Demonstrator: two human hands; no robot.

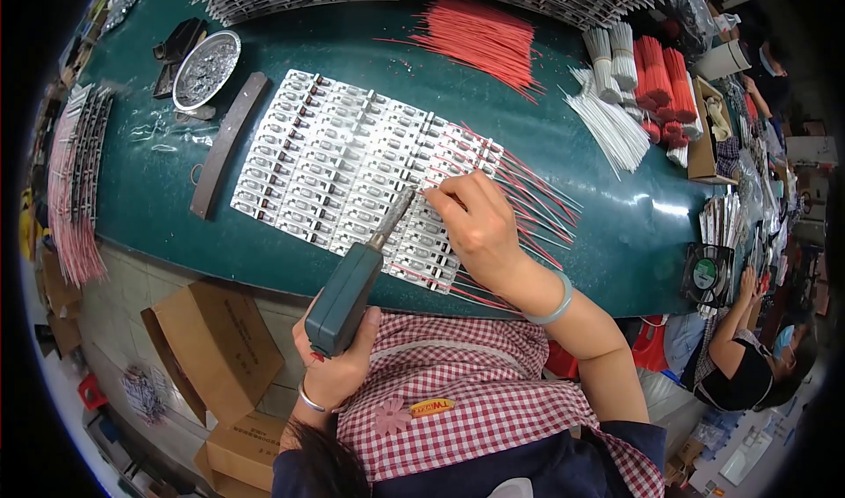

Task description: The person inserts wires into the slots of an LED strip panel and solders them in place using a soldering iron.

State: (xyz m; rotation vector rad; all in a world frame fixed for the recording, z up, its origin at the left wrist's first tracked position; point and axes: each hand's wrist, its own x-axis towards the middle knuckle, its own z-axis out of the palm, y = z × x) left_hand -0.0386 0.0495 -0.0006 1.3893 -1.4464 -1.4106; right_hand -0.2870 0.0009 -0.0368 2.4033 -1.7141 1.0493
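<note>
My left hand (339, 366) is wrapped round the handle of a dark green soldering gun (345, 295). Its metal tip slants up and right over a panel of small white circuit boards (339, 159) in rows. Close to that tip, my right hand (480, 229) is pinched with the fingertips at the panel, on what looks like a thin wire; the fingers mostly hide it. Red and white wires (541, 200) run from the right-hand rows out over the table. Boards in the left and middle rows show no wires. A dark flat bar (227, 150) lies left of the panel.
On the green table (607, 251) are loose red wires (482, 40), white wires (612, 128), bundled wires (651, 71), a silvery bowl (207, 71) and a small fan (707, 273). Stacked panels line the back and left. Cardboard boxes (216, 335) stand on the floor. Another person (748, 366) sits at right.
</note>
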